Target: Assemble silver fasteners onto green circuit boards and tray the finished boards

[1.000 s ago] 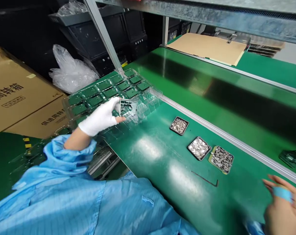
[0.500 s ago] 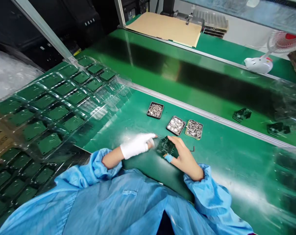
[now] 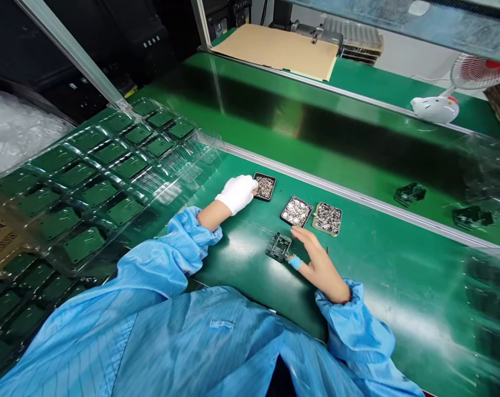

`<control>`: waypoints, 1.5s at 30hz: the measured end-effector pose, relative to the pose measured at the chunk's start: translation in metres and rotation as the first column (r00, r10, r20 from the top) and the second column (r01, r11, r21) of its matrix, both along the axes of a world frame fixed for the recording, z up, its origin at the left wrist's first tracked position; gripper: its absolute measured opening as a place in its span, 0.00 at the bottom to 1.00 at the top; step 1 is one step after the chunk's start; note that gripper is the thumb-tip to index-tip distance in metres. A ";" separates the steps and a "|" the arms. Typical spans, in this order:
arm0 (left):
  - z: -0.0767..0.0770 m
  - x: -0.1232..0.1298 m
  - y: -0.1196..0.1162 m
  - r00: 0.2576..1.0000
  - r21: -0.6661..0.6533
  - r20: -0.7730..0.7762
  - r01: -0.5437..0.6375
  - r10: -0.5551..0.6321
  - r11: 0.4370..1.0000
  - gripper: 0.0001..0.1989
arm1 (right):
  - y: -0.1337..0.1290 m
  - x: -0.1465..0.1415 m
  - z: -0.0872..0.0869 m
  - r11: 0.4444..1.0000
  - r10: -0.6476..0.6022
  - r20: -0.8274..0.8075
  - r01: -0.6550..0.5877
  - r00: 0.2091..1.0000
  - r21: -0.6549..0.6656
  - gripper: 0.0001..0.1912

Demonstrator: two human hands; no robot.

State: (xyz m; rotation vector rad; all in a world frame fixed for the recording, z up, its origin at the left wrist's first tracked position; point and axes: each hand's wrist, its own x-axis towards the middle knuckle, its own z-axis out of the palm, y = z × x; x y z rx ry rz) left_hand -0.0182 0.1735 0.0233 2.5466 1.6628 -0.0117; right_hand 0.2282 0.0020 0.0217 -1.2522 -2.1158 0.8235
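Observation:
My left hand [image 3: 238, 193], in a white glove, is at the left edge of a small dark tray [image 3: 255, 196] of small metal parts [image 3: 265, 186]. Its fingers are bent together at the rim; whatever they pinch is hidden. A green circuit board [image 3: 278, 246] lies on the bench in front of me. Beside its right edge is my right hand [image 3: 316, 262], thumb and fingers apart, with blue tape around the thumb. The thumb tip is close to the board; whether it touches, I cannot tell.
Two more trays of metal parts, a dark one [image 3: 297, 212] and a pale-rimmed one [image 3: 328, 218], stand beyond the board. Clear plastic trays [image 3: 109, 165] with green boards fill the left side. A metal rail [image 3: 357, 198] crosses behind. A fan [image 3: 436, 109] stands at the back right.
My left hand has moved away from the circuit board, forward and left to the small tray. The board now lies on the bench, and my right hand has loosened and shifted slightly right.

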 end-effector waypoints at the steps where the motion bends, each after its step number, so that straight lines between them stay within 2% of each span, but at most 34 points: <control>1: -0.001 -0.001 0.001 1.000 -0.002 0.015 -0.003 0.003 1.000 0.12 | 0.000 0.000 -0.001 1.000 0.000 -0.005 0.000 1.000 0.000 0.27; 10: -0.014 -0.013 0.012 0.976 0.009 0.210 -0.055 0.052 0.998 0.15 | 0.001 0.002 0.000 0.999 -0.028 -0.043 0.028 0.999 -0.018 0.25; 16: -0.014 -0.010 0.014 0.955 0.005 0.288 -0.077 0.072 0.997 0.14 | 0.001 0.003 -0.002 0.997 -0.048 -0.058 0.045 0.997 -0.055 0.25; 20: -0.011 -0.007 0.014 0.970 0.026 0.237 -0.063 0.055 0.998 0.14 | 0.001 0.005 -0.004 0.997 -0.058 -0.060 0.054 0.997 -0.063 0.24; 24: -0.009 -0.002 0.017 0.993 0.022 0.099 0.067 -0.069 0.998 0.13 | 0.002 0.004 -0.005 0.995 -0.070 -0.059 0.066 0.996 -0.072 0.23; 27: -0.010 0.000 0.020 0.995 -0.008 0.029 0.093 -0.093 0.996 0.12 | 0.003 0.004 -0.003 0.994 -0.083 -0.068 0.078 0.994 -0.079 0.22; 29: -0.010 0.000 0.021 0.996 -0.006 0.062 0.061 -0.061 0.998 0.12 | 0.003 0.004 -0.001 0.994 -0.089 -0.080 0.083 0.993 -0.075 0.21; 31: -0.008 -0.003 0.021 0.986 -0.008 0.165 0.014 -0.013 1.000 0.12 | 0.004 0.004 -0.001 0.994 -0.094 -0.087 0.088 0.992 -0.069 0.21; 33: -0.003 -0.006 0.019 0.938 -0.033 0.345 -0.034 0.044 0.999 0.11 | 0.004 0.005 -0.001 0.993 -0.101 -0.087 0.096 0.991 -0.066 0.21; 34: 0.000 -0.008 0.015 0.881 -0.065 0.466 -0.057 0.081 0.996 0.10 | 0.004 0.005 -0.001 0.993 -0.106 -0.087 0.101 0.990 -0.066 0.21; 35: 0.005 -0.009 0.010 0.793 -0.121 0.595 -0.069 0.128 0.990 0.10 | 0.003 0.006 -0.002 0.991 -0.117 -0.089 0.111 0.989 -0.068 0.20; 37: 0.015 -0.009 -0.007 0.546 -0.288 0.799 -0.018 0.251 0.957 0.10 | 0.003 0.006 -0.001 0.985 -0.161 -0.099 0.154 0.982 -0.072 0.19; 38: 0.019 -0.008 -0.018 0.422 -0.377 0.848 0.052 0.322 0.925 0.11 | 0.002 0.005 0.000 0.980 -0.192 -0.112 0.185 0.975 -0.070 0.19; 39: 0.024 -0.006 -0.030 0.329 -0.453 0.860 0.141 0.390 0.880 0.12 | 0.001 0.003 0.001 0.973 -0.227 -0.136 0.220 0.964 -0.064 0.18; 40: 0.028 -0.002 -0.043 0.274 -0.509 0.852 0.228 0.446 0.830 0.13 | 0.000 0.000 0.004 0.966 -0.257 -0.170 0.251 0.951 -0.056 0.17; 42: 0.034 0.006 -0.069 0.262 -0.579 0.815 0.353 0.517 0.735 0.13 | -0.002 -0.007 0.010 0.959 -0.281 -0.238 0.281 0.930 -0.035 0.14; 44: 0.037 0.014 -0.090 0.332 -0.616 0.788 0.417 0.519 0.668 0.12 | -0.004 -0.017 0.018 0.963 -0.263 -0.265 0.271 0.928 -0.008 0.12; 45: 0.038 0.018 -0.099 0.379 -0.618 0.786 0.434 0.489 0.656 0.12 | -0.005 -0.022 0.022 0.965 -0.250 -0.259 0.261 0.933 0.007 0.11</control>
